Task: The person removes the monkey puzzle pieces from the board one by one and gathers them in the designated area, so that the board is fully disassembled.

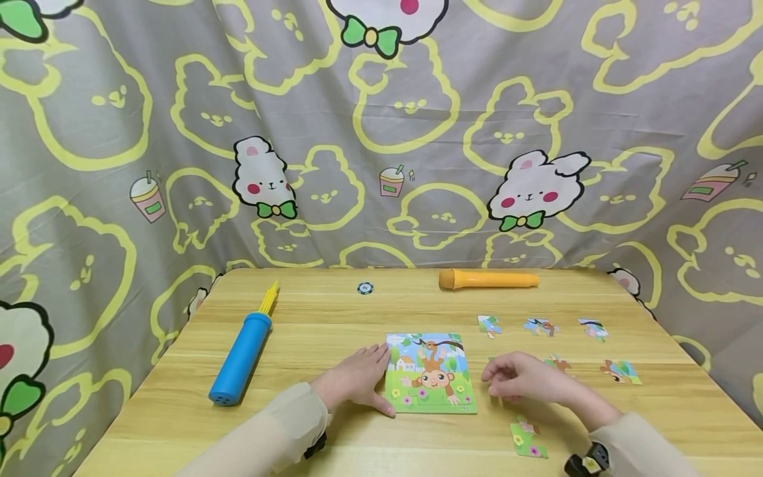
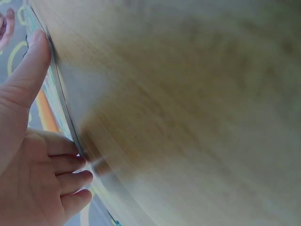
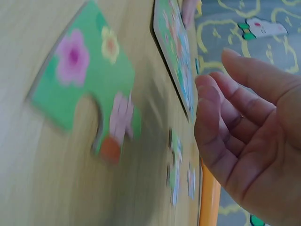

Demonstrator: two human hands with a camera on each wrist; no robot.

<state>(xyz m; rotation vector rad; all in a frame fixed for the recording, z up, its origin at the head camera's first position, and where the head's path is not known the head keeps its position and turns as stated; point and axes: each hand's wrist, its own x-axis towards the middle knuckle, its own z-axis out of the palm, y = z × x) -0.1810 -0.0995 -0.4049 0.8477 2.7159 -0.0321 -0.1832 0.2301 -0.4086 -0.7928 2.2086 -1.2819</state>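
Observation:
A puzzle board with a monkey picture lies flat near the front middle of the wooden table. My left hand rests on the table against the board's left edge, fingers straight and thumb along the lower corner; in the left wrist view the left hand touches the board's thin edge. My right hand hovers just right of the board with loosely curved fingers. The right wrist view shows the right hand with an empty palm. A green flowered piece lies near that wrist.
Several loose puzzle pieces are scattered right of the board. A blue pump with a yellow tip lies at the left. An orange cylinder and a small round token lie at the back. A patterned cloth hangs behind the table.

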